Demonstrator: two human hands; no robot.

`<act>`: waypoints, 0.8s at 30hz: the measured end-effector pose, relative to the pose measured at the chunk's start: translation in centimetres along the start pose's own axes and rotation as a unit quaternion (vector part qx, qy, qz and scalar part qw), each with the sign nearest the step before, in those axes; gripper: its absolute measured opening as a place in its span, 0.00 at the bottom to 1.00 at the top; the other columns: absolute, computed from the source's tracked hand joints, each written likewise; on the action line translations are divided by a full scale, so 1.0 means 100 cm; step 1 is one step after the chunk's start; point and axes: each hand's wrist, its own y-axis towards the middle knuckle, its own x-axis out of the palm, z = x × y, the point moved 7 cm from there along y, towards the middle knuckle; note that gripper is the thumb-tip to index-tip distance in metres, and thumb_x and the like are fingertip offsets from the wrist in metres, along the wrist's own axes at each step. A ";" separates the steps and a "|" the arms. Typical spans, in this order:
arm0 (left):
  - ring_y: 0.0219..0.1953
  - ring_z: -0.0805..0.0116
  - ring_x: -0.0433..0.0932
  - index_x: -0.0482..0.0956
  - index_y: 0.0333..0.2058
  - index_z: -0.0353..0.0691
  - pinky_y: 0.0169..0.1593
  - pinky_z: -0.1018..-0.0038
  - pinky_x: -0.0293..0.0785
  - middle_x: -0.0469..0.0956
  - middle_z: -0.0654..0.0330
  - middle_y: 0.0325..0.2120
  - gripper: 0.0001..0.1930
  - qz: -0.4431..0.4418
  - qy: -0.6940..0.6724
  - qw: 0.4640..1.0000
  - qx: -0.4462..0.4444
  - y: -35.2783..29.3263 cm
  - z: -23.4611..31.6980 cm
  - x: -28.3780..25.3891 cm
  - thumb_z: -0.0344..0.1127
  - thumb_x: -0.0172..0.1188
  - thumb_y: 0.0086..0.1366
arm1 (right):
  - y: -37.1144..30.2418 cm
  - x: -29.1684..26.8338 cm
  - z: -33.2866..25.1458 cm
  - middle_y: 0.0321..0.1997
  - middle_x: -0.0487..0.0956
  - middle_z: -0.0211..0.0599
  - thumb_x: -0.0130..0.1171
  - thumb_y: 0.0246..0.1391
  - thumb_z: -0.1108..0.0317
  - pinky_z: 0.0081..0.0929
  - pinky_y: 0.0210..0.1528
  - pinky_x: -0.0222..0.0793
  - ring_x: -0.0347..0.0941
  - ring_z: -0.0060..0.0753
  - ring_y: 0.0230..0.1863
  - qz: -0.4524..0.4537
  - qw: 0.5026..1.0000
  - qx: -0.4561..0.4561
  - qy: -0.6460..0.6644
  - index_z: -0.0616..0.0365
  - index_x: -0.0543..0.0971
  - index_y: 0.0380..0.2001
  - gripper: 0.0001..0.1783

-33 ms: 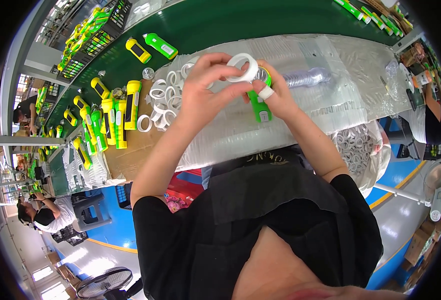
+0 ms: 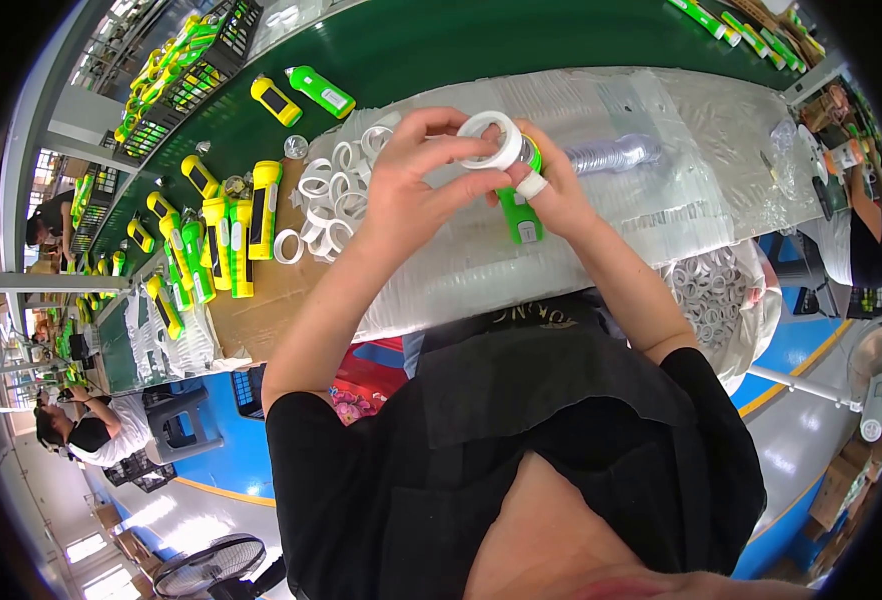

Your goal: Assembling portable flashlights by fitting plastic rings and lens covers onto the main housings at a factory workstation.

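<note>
My left hand (image 2: 416, 175) pinches a white plastic ring (image 2: 509, 152) between thumb and fingers. The ring is tilted and its hole shows. Right beside it, my right hand (image 2: 553, 190) grips a green flashlight (image 2: 519, 215) around its head, with the body pointing toward me. A white wrap circles a finger or thumb of that hand. The ring overlaps the flashlight's head in view, so I cannot tell whether they touch. More white rings (image 2: 344, 187) lie in a loose heap left of my left hand.
Yellow and green flashlights (image 2: 264, 210) cluster on the left of the bench. A stack of clear lenses (image 2: 616, 155) lies on the plastic-wrapped sheet (image 2: 661, 205). A bag of white rings (image 2: 706, 300) hangs at the right edge. A black crate (image 2: 186, 85) of flashlights stands far left.
The white ring has shifted slightly down and to the right with my left hand, covering more of the flashlight's head. My right hand and the flashlight have hardly moved.
</note>
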 end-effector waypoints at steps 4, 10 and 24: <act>0.39 0.64 0.76 0.85 0.41 0.45 0.39 0.71 0.77 0.73 0.58 0.43 0.17 -0.021 0.030 0.999 -0.010 -0.002 0.000 0.006 0.34 0.74 0.49 | -0.003 -0.001 0.001 0.42 0.75 0.37 0.56 0.61 0.60 0.24 0.35 0.73 0.75 0.25 0.34 -0.030 0.999 0.009 0.011 0.58 0.66 0.56 0.24; 0.39 0.65 0.75 0.85 0.41 0.45 0.38 0.70 0.77 0.72 0.59 0.41 0.18 -0.049 0.058 0.997 0.014 0.004 0.003 0.008 0.36 0.74 0.49 | 0.000 -0.010 -0.013 0.54 0.73 0.39 0.59 0.60 0.60 0.27 0.49 0.73 0.76 0.33 0.46 0.026 0.994 -0.082 -0.069 0.56 0.66 0.61 0.28; 0.39 0.60 0.81 0.73 0.40 0.41 0.42 0.69 0.77 0.80 0.58 0.39 0.22 -0.100 0.038 0.994 -0.022 0.018 0.007 0.053 0.36 0.75 0.49 | 0.028 -0.012 -0.109 0.29 0.72 0.37 0.68 0.44 0.65 0.34 0.34 0.67 0.70 0.39 0.31 -0.306 0.784 -0.081 -0.534 0.60 0.76 0.38 0.18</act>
